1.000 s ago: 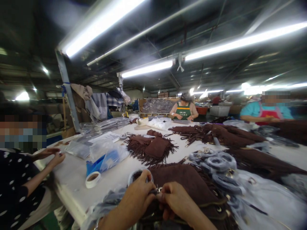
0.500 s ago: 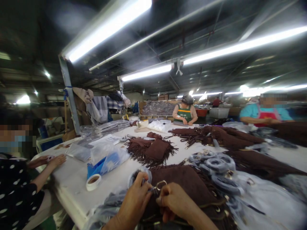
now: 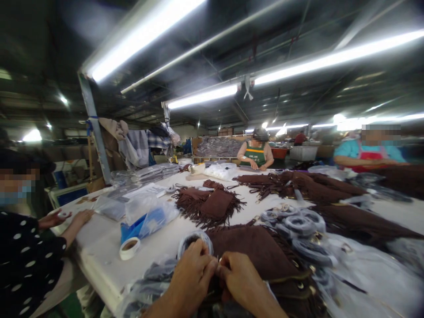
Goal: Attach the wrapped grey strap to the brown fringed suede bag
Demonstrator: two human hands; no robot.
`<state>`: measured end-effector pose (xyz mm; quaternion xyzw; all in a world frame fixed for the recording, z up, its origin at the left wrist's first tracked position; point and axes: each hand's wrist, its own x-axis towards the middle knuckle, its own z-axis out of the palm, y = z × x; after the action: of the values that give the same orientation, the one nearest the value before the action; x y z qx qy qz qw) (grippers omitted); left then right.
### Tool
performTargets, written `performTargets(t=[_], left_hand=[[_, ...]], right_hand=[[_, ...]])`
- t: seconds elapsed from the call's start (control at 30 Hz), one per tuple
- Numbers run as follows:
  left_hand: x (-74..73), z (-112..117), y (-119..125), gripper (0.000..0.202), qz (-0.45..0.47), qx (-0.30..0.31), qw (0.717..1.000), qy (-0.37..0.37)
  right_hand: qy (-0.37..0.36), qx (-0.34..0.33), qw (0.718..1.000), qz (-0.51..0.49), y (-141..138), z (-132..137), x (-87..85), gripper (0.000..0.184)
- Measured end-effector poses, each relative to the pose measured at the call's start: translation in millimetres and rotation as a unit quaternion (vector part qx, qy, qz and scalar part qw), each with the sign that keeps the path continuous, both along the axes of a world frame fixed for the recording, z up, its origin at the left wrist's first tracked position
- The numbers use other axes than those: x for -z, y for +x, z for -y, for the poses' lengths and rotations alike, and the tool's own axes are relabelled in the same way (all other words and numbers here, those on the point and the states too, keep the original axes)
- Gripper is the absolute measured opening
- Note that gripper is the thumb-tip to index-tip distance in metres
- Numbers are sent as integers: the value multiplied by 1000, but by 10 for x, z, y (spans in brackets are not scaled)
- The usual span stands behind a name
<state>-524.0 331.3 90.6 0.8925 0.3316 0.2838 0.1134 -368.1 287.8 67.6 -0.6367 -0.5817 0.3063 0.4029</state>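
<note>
Brown bag (image 3: 250, 247), lower centre of the frame, looks soft and light; we would hold its edge. Our left hand (image 3: 193, 270) and right hand (image 3: 243, 274) have each grip pinched narrow above it, on what we cannot tell; beyond the left lies a wrapped coil (image 3: 196, 234).

Cannot make out the small thing (image 3: 218, 259) pinched between left hand (image 3: 194, 270) and right hand (image 3: 244, 279), mostly hidden there. Cannot see the coil's (image 3: 202, 236) lower side, behind the left hand, nor the bag's (image 3: 247, 245) near left part. Cannot follow the dotted shirt (image 3: 28, 265) past the left edge, or the lamp (image 3: 144, 39) past the top. Cannot read the apron's (image 3: 265, 153) lower lettering.
</note>
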Motion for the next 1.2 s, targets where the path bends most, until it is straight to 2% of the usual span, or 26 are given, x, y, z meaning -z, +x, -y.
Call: performTargets(t=[0.1,0.23,0.3,0.37,0.4,0.47,0.53,0.6,0.67,0.8,0.9,1.1,1.2], left_hand=[[-1,-38,61,31,23,-21,998,-57],[13,-130,83,19,71,-34,984,-162],[22,-161,78,13,91,-33,977,-191],[33,-151,73,11,104,-32,978,-179],[40,-129,71,11,102,-35,983,-150],[58,-61,70,15,73,-39,995,-48],[81,9,77,20,20,-17,998,63],[101,48,90,22,-5,20,994,107],[112,44,107,18,21,40,996,78],[103,-26,122,13,108,44,993,-27],[89,-51,114,13,140,41,986,-79],[114,-46,113,13,163,40,981,-97],[139,-51,116,13,171,48,980,-88]], right_hand=[[13,7,1000,21,-7,5,1,18],[29,19,999,37,-35,51,-22,15],[31,24,998,40,-52,86,-39,15],[37,25,999,14,-62,125,-41,12],[40,27,999,-20,-61,144,-33,8],[42,38,992,-109,-46,179,-1,7],[46,54,981,-180,-19,205,43,11],[61,59,976,-200,7,222,83,15],[80,56,973,-211,24,232,114,18],[96,70,966,-228,36,238,158,33],[107,68,966,-226,41,233,174,39],[128,63,963,-229,43,219,173,38],[140,84,967,-195,44,219,203,39]])
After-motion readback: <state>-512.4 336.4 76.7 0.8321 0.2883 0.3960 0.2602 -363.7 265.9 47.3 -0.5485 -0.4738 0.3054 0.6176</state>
